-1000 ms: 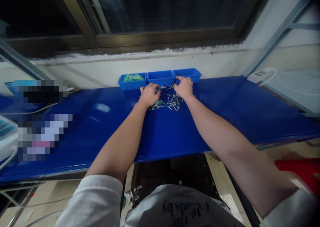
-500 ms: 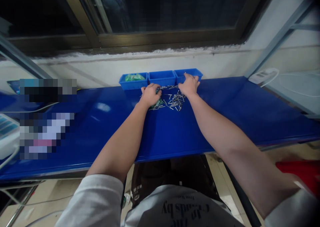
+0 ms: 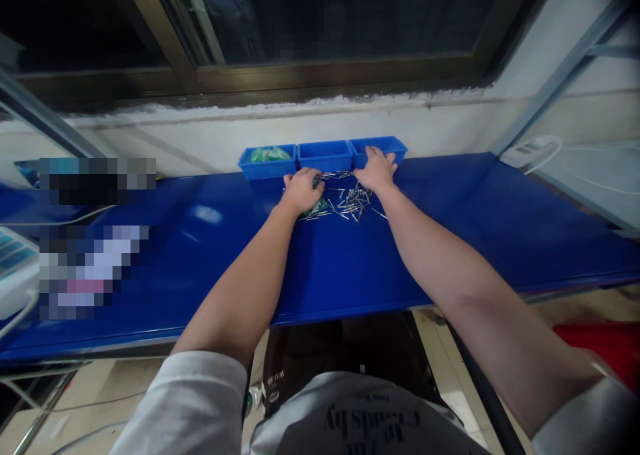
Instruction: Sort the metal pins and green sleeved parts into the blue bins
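Near the far edge of my blue table (image 3: 200, 261) stand three blue plastic bins (image 3: 269, 170). My right hand (image 3: 377, 170) reaches the right bin, thumb and fingers apart, gripping nothing. My left hand (image 3: 303, 189) bends over a green packet (image 3: 317, 206); its hold I cannot tell. Thin metal fasteners (image 3: 356, 205) lie between, toward the far edge.

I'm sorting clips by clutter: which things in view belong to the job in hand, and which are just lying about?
Likely part of the job:
loose metal pieces, by the right hand
green material, partly under the left hand
three blue bins, behind the pieces

Apparently just lying about:
white corded box, right
white item, left edge
red item, lower right
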Demonstrator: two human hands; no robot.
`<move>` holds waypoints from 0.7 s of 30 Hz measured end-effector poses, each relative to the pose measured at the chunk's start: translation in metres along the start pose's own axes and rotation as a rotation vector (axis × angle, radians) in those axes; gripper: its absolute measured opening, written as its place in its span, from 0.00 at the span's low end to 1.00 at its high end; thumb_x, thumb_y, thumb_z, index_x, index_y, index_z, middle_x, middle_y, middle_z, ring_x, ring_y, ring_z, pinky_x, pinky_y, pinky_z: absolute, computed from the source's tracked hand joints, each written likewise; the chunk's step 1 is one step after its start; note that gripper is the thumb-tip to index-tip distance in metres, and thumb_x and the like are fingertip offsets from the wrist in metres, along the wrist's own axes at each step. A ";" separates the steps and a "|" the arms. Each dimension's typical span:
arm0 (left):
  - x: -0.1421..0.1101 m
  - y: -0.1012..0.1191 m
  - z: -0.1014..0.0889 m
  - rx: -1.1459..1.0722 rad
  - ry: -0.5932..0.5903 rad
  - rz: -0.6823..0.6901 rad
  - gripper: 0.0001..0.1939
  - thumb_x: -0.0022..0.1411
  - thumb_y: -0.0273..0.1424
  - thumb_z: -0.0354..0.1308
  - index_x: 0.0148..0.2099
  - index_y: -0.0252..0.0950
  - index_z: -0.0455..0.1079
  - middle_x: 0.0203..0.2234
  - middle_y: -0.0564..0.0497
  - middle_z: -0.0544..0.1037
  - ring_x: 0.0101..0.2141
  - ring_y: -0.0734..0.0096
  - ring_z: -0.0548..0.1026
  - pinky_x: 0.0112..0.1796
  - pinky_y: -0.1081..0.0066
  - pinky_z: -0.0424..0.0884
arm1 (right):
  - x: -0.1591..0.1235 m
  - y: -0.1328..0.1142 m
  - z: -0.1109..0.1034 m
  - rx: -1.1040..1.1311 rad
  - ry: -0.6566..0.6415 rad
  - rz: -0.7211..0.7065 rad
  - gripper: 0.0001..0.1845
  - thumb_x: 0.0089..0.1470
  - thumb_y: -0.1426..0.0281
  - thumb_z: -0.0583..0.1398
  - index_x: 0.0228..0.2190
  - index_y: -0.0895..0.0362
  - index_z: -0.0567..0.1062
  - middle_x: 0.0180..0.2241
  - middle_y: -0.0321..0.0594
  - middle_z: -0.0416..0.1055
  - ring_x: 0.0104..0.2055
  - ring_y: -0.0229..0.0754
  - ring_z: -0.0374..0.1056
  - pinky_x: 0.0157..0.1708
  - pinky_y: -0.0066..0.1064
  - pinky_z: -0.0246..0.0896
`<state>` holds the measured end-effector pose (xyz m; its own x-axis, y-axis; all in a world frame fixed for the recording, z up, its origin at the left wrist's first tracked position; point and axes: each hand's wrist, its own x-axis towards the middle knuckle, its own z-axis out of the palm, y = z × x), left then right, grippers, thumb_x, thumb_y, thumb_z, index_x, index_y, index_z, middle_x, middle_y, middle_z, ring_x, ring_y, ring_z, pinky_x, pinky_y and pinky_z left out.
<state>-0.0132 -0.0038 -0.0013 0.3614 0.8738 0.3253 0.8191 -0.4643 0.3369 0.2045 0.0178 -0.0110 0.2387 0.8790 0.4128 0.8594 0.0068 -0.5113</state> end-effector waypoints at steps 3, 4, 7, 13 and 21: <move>0.000 0.000 0.000 -0.002 -0.001 -0.004 0.16 0.67 0.35 0.51 0.54 0.40 0.72 0.53 0.43 0.75 0.56 0.49 0.69 0.54 0.50 0.58 | 0.002 0.003 0.004 0.009 0.011 -0.018 0.36 0.51 0.65 0.65 0.60 0.58 0.66 0.64 0.55 0.58 0.64 0.72 0.49 0.56 0.72 0.49; 0.000 0.000 0.000 -0.003 -0.003 -0.006 0.16 0.67 0.35 0.51 0.54 0.40 0.72 0.53 0.43 0.75 0.56 0.49 0.69 0.54 0.50 0.58 | 0.003 0.004 0.005 0.007 0.007 -0.014 0.37 0.50 0.64 0.65 0.61 0.59 0.66 0.64 0.56 0.58 0.64 0.73 0.49 0.56 0.72 0.49; 0.000 0.000 0.001 -0.002 -0.006 -0.010 0.16 0.67 0.36 0.51 0.53 0.41 0.72 0.53 0.43 0.75 0.56 0.49 0.69 0.53 0.50 0.58 | 0.002 0.002 0.005 0.002 -0.008 0.001 0.39 0.50 0.63 0.65 0.61 0.59 0.64 0.66 0.57 0.53 0.64 0.73 0.48 0.57 0.72 0.49; 0.000 -0.001 0.001 -0.002 0.001 0.001 0.15 0.66 0.36 0.52 0.52 0.41 0.73 0.52 0.43 0.76 0.55 0.50 0.70 0.53 0.50 0.60 | -0.009 -0.017 -0.007 0.064 0.039 -0.129 0.29 0.55 0.65 0.61 0.58 0.57 0.68 0.62 0.54 0.59 0.63 0.66 0.52 0.59 0.66 0.50; 0.000 -0.001 0.002 0.001 0.003 0.016 0.15 0.67 0.32 0.49 0.51 0.40 0.73 0.51 0.43 0.77 0.55 0.52 0.71 0.53 0.51 0.61 | -0.027 -0.033 0.001 0.027 -0.296 -0.450 0.22 0.52 0.61 0.64 0.48 0.54 0.77 0.49 0.48 0.69 0.55 0.58 0.60 0.56 0.54 0.56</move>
<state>-0.0134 -0.0026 -0.0031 0.3731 0.8661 0.3328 0.8140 -0.4777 0.3306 0.1689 -0.0055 -0.0057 -0.2912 0.8832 0.3678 0.8346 0.4224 -0.3535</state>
